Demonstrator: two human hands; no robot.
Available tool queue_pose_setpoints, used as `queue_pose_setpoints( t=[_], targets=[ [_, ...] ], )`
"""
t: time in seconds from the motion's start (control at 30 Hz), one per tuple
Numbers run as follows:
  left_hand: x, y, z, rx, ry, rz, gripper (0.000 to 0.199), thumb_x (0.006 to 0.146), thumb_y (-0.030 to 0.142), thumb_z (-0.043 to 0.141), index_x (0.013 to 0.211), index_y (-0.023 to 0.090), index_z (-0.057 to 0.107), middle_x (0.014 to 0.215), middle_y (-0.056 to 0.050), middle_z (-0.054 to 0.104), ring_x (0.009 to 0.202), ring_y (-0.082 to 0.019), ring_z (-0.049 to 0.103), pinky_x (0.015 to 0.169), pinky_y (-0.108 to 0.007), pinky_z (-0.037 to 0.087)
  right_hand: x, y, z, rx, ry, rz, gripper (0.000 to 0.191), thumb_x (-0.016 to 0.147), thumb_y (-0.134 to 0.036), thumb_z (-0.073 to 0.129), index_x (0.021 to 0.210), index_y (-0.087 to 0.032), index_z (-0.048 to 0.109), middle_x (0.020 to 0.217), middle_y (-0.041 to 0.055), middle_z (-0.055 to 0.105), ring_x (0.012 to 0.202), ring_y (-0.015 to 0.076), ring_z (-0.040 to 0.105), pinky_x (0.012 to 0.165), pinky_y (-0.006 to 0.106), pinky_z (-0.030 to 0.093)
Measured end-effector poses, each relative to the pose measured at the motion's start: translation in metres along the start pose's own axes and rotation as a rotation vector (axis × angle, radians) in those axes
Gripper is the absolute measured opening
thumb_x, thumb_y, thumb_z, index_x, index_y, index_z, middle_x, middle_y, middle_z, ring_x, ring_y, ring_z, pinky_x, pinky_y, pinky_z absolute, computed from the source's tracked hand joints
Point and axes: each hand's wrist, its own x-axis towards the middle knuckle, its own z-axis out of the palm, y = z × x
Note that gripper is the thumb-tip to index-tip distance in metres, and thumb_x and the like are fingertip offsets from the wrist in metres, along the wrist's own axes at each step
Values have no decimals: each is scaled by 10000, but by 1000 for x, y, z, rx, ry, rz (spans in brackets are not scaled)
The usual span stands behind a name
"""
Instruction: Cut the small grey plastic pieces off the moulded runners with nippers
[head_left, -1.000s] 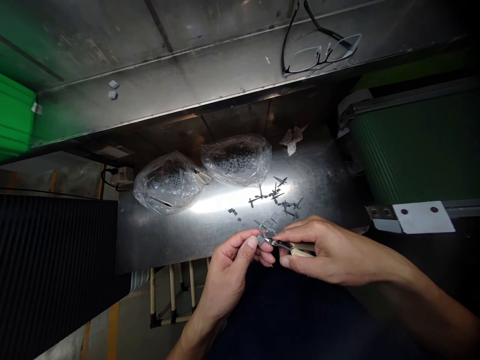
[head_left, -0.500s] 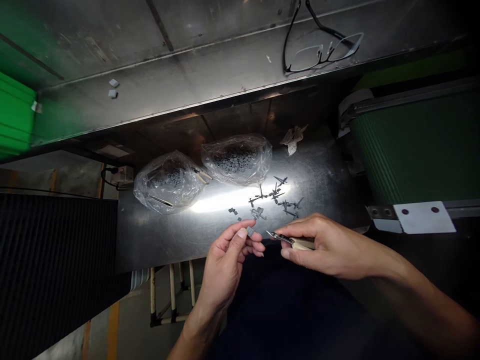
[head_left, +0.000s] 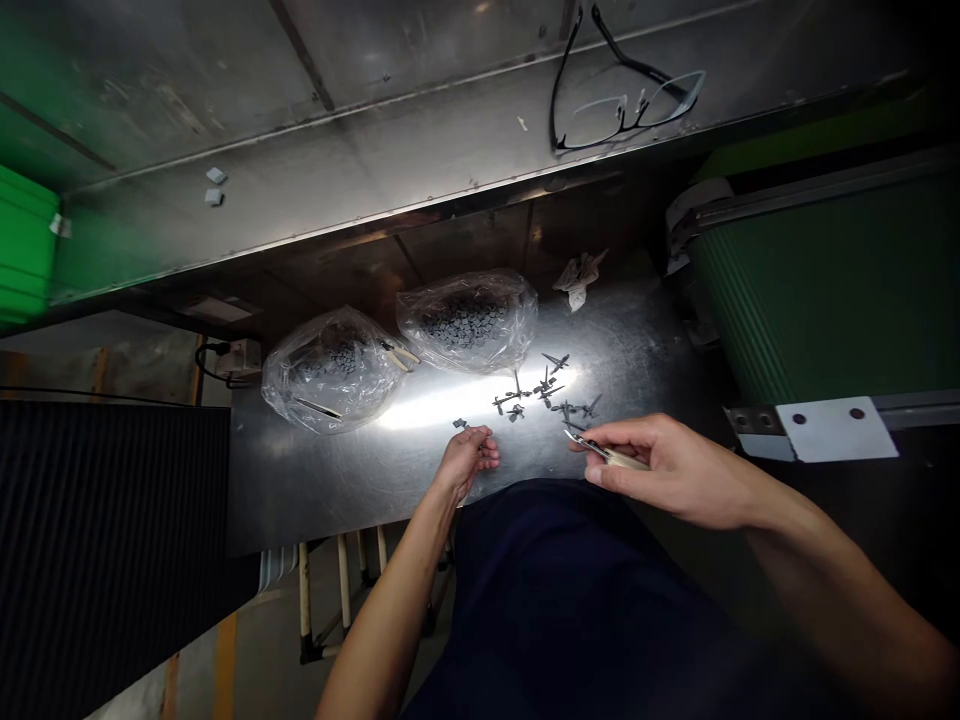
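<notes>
**Q:** What lies on the table, taken from the left?

**A:** Two clear plastic bags, the first (head_left: 330,372) and the second (head_left: 466,322), are set on the stainless steel table (head_left: 300,490). Both are filled with small grey pieces. A few loose small grey pieces (head_left: 460,424) are found beyond the left hand.

**Q:** How is the left hand placed?

**A:** The left hand (head_left: 471,460) is held over the table with its fingers curled together. Whether anything is pinched in it cannot be told.

**Q:** And the right hand?

**A:** Small nippers (head_left: 606,450) with pale handles are pinched between thumb and fingers of the right hand (head_left: 675,472). Their steel tips are pointed left, just short of the grey moulded runners (head_left: 544,388) lying in a scattered group on the table.

**Q:** How should this be handled?

**A:** The nippers are judged best kept in a firm pinch, with the tips held clear of the runners so that the group is not disturbed.

**Q:** What is hard to make out?

**A:** The bagged pieces are partly obscured by the plastic film, and the runners are partly washed out by glare. The nipper tips are too small for their opening to be read. At the far right, a green ribbed conveyor belt (head_left: 814,290) is cut off by the frame.
</notes>
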Motion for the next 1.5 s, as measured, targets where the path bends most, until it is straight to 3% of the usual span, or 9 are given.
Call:
queue_pose_setpoints(
  t=[0.2, 0.33, 0.47, 0.6, 0.73, 0.87, 0.97, 1.33, 1.5],
  targets=[
    [50, -11, 37, 358, 85, 10, 333, 933, 353, 601, 1203, 158, 597, 1181, -98, 628, 990, -218, 638, 838, -423, 560, -10, 12, -4, 75, 94, 21, 369, 830, -445, 655, 1041, -157, 748, 851, 51, 699, 828, 244, 645, 753, 346, 523],
    [58, -12, 56, 513, 134, 106, 368, 920, 336, 620, 1245, 167, 582, 1272, -111, 591, 1102, -256, 602, 921, -482, 525, -16, 18, -1, 98, 104, 56, 394, 841, -442, 643, 1093, -152, 734, 842, 39, 689, 797, 222, 634, 715, 329, 512],
    [52, -7, 68, 516, 126, 178, 354, 926, 344, 609, 1232, 167, 588, 1276, -111, 587, 1107, -254, 597, 925, -480, 520, -20, 23, 2, 80, 89, 78, 391, 884, -447, 610, 1130, -159, 709, 896, 31, 678, 798, 193, 608, 699, 299, 477],
    [24, 6, 70, 369, 35, 185, 280, 935, 364, 592, 1109, 147, 621, 1093, -78, 644, 908, -191, 633, 792, -383, 549, -19, 22, 4, 43, 71, 99, 391, 910, -451, 578, 1149, -162, 690, 841, 8, 635, 715, 154, 550, 631, 271, 430],
    [-37, 29, 65, 131, -123, 173, 313, 895, 419, 632, 1036, 139, 625, 957, -53, 672, 607, -85, 516, 572, -239, 441, -11, 15, 6, -21, 59, 62, 337, 905, -403, 574, 1103, -162, 702, 773, -8, 604, 669, 139, 509, 597, 264, 382],
    [-100, 56, 61, -61, -234, 150, 363, 850, 391, 691, 1113, 145, 639, 943, -63, 676, 603, -66, 479, 567, -218, 403, -5, 3, 8, -85, -12, 15, 278, 906, -366, 564, 1058, -185, 710, 723, -25, 579, 602, 115, 443, 548, 253, 338],
    [-127, 68, 60, -211, -282, 110, 332, 843, 301, 717, 1125, 138, 658, 916, -67, 683, 597, -59, 484, 586, -217, 409, -4, -7, 8, -86, -42, -33, 258, 893, -337, 580, 1047, -184, 718, 801, -1, 634, 639, 124, 496, 570, 248, 379],
    [-155, 79, 58, -413, -312, 58, 240, 807, 197, 766, 1039, 132, 756, 774, -49, 665, 577, -49, 471, 525, -181, 373, -13, -22, 4, -58, -102, -76, 213, 891, -315, 606, 1033, -207, 723, 875, 20, 675, 690, 140, 569, 606, 248, 441],
    [-155, 78, 60, -367, -247, 95, 250, 738, 191, 826, 979, 169, 764, 888, -50, 691, 571, -34, 492, 546, -186, 381, -17, -28, 5, -63, -110, -105, 174, 881, -306, 622, 984, -208, 721, 894, 25, 683, 735, 152, 593, 642, 250, 459]
  ],
)
